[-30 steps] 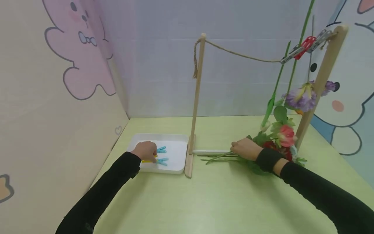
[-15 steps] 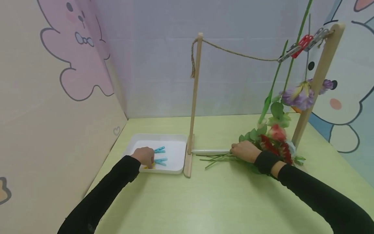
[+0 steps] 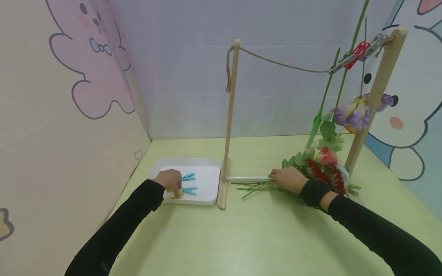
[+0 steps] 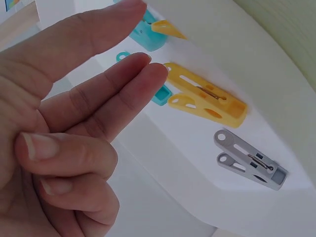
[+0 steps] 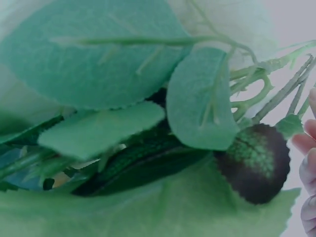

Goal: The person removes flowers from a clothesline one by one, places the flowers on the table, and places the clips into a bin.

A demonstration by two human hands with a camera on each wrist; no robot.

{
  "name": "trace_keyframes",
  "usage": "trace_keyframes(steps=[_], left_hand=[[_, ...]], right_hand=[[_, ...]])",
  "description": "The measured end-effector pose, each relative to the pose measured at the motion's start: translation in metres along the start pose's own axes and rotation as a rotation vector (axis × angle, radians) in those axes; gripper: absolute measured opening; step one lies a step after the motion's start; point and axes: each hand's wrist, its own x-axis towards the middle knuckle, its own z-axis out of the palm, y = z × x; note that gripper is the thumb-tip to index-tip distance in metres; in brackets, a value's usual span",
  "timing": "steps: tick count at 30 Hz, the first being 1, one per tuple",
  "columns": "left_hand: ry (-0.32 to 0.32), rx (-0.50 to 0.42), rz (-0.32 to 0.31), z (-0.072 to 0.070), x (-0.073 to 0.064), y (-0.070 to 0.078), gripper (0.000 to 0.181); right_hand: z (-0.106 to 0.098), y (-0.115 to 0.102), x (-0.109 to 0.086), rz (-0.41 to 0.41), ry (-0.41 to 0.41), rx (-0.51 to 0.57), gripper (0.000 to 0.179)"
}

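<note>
My left hand (image 3: 169,181) reaches into the white tray (image 3: 213,200). In the left wrist view its thumb stands apart from two extended fingers; the other two fingers are bent. Those extended fingertips are at the handle end of a yellow clothespin (image 4: 207,96); nothing shows between thumb and fingers. A grey clothespin (image 4: 253,160) lies nearby, with blue clothespins (image 3: 189,190) farther right in the head view. My right hand (image 3: 289,179) rests over flower stems (image 3: 253,188) on the table. Its fingertips (image 5: 310,170) barely enter the right wrist view, so their hold is unclear.
A wooden stand with a left post (image 3: 232,107) and right post (image 3: 376,99) carries a rope (image 3: 276,63). Grey and red clothespins (image 3: 357,54) hold hanging flowers (image 3: 352,113) at its right end. Below lie red flowers (image 3: 317,171) and leaves. A white bar (image 3: 246,179) runs along its base.
My left hand's fingers have shifted over the yellow clothespins, uncovering more of them. The flower bunch has shifted under my right hand, which has moved slightly left.
</note>
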Motion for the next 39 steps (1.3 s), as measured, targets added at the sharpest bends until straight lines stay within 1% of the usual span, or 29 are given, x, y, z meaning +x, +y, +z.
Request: trace_keyframes(steps=[5,7,9,11,13,15,16,20,21,24,25,26,27,28,30,32,33,34,35,37,39], left_hand=[[0.024,-0.008,0.025,-0.010,-0.004,0.002,0.020],[0.049,-0.015,0.051,-0.015,-0.005,0.003,0.016],[0.087,-0.028,0.091,-0.023,-0.006,0.005,0.013],[0.132,-0.046,0.135,-0.035,-0.008,0.011,0.011],[0.171,-0.054,0.173,-0.052,-0.011,0.022,0.010],[0.200,-0.058,0.195,-0.072,-0.017,0.039,0.012],[0.209,-0.054,0.204,-0.082,-0.020,0.048,0.014],[0.236,0.006,0.262,-0.125,-0.033,0.094,0.021],[0.242,0.022,0.285,-0.134,-0.036,0.106,0.022],[0.281,0.065,0.356,-0.162,-0.043,0.144,0.023],[0.300,0.064,0.381,-0.171,-0.044,0.158,0.023],[0.324,0.055,0.407,-0.181,-0.044,0.172,0.023],[0.349,0.045,0.427,-0.191,-0.045,0.186,0.023],[0.388,0.037,0.445,-0.201,-0.044,0.199,0.023],[0.465,-0.003,0.469,-0.221,-0.042,0.224,0.025],[0.549,-0.042,0.481,-0.240,-0.037,0.247,0.029],[0.583,-0.070,0.482,-0.249,-0.032,0.258,0.032],[0.620,-0.096,0.482,-0.257,-0.025,0.269,0.034],[0.646,-0.132,0.475,-0.266,-0.013,0.280,0.036],[0.673,-0.227,0.427,-0.281,-0.004,0.303,0.039],[0.709,-0.335,0.421,-0.296,0.061,0.329,0.048]], right_hand=[[-0.003,0.001,0.000,0.013,0.022,0.046,0.022],[-0.006,0.001,0.000,0.025,0.030,0.069,0.024],[-0.011,0.002,0.000,0.045,0.039,0.092,0.027],[-0.017,0.004,0.001,0.068,0.049,0.107,0.029],[-0.025,0.006,0.003,0.082,0.073,0.108,0.030],[-0.034,0.009,0.006,0.092,0.112,0.102,0.031],[-0.039,0.011,0.008,0.092,0.146,0.100,0.031],[-0.057,0.021,0.014,0.089,0.342,0.093,0.027],[-0.062,0.025,0.016,0.091,0.394,0.095,0.030],[-0.075,0.037,0.021,0.118,0.532,0.081,0.049],[-0.081,0.041,0.021,0.138,0.572,0.080,0.054],[-0.085,0.045,0.022,0.173,0.609,0.084,0.051],[-0.090,0.050,0.022,0.217,0.643,0.091,0.044],[-0.095,0.055,0.022,0.271,0.680,0.094,0.036],[-0.103,0.063,0.021,0.396,0.751,0.134,0.023],[-0.108,0.069,0.020,0.515,0.817,0.219,0.019],[-0.111,0.071,0.020,0.568,0.844,0.269,0.018],[-0.112,0.073,0.019,0.616,0.870,0.325,0.018],[-0.113,0.075,0.019,0.659,0.893,0.385,0.018],[-0.113,0.076,0.017,0.756,0.940,0.513,0.021],[-0.113,0.078,0.014,0.872,0.990,0.591,0.025]])
